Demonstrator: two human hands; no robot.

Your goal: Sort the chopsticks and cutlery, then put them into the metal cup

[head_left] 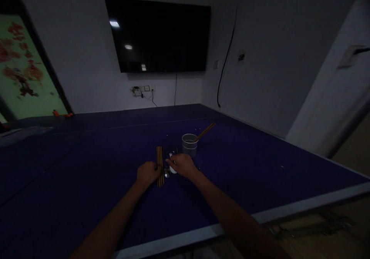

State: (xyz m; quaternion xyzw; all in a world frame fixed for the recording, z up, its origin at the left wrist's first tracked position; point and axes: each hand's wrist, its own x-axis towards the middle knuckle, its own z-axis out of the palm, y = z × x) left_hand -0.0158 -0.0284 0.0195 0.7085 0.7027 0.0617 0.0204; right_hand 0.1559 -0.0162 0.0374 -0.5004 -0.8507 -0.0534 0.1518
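Note:
A row of several wooden chopsticks [159, 157] lies side by side on the blue table. My left hand [147, 173] is curled at their left side, its fingertips and thumb pressed against them. Just right of them is a metal spoon [167, 173], bowl toward me. Beside that lies a white spoon [172, 170], partly covered by my right hand [185, 165], whose fingers and thumb close over its handle. Behind my right hand stands an upright metal cup [189, 147] with wooden chopsticks [206, 130] leaning out to the right. A small dark handle shows near the cup.
The blue tabletop [86, 166] has a pale front edge [300, 209]. Clear plastic [23, 133] lies at far left, near small orange items [62, 114]. A television [162, 35] hangs on the wall above sockets [144, 89]. A black cable [227, 54] hangs at right.

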